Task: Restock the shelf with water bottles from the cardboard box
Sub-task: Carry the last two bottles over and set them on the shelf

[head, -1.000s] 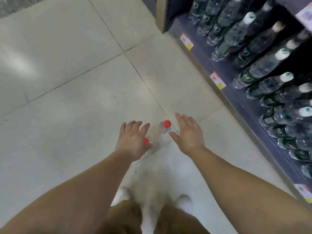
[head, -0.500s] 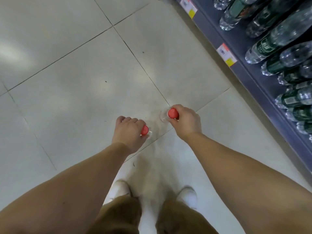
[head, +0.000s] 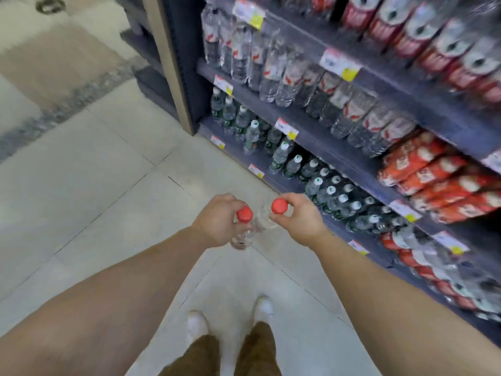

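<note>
My left hand grips a clear water bottle with a red cap by its neck, the body hanging below the fist. My right hand grips a second clear bottle with a red cap near its top. Both bottles are held close together above the floor, in front of the dark shelf unit on the right. The cardboard box is out of view.
The shelves hold rows of clear bottles with red-and-white labels, green-labelled bottles on the lowest level, and red-labelled bottles farther right. Pale floor tiles spread to the left. My white shoes stand below.
Both hands closed on the two red-capped bottles standing on the floor and lifted them. The view rose from the floor to take in the shelves.
</note>
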Demonstrator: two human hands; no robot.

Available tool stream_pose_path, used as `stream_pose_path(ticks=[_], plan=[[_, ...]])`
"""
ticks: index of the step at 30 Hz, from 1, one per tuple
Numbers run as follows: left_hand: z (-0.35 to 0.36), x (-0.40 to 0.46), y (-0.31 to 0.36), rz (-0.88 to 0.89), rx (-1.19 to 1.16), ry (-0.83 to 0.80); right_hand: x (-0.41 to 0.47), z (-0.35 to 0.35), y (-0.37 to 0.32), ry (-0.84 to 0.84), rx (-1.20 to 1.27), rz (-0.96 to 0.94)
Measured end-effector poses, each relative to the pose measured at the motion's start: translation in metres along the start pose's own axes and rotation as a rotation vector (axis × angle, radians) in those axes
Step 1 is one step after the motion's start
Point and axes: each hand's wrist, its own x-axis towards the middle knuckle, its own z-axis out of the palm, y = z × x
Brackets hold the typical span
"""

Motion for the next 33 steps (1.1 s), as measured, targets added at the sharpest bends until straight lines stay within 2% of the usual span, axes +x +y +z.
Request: stream_pose_path(ticks=[4,8,13,19,26,33], plan=[[-0.064,-0.022,0.104,0.091,-0.011,-0.036,-0.087,-0.097,-0.041,0.090,0.017,-0.028],[-0.083,-0.047,0.204,0.166,-0.203,-0.011,-0.168,-0.165,-0.038,0.224,0.106,-0.014],[-0.063,-0.081,0.318,0.279,-0.271,-0.036,-0.264,-0.236,-0.007,0.386,0.226,-0.062],[-0.006,-0.131,0.460,0.380,-0.312,-0.117,-0.372,-0.305,0.057,0.532,0.343,-0.070],[0.053,-0.138,0.544,0.382,-0.336,-0.160,-0.442,-0.358,0.126,0.669,0.313,-0.050],[0.082,-0.090,0.585,0.373,-0.362,-0.115,-0.424,-0.393,0.164,0.750,0.413,-0.069]])
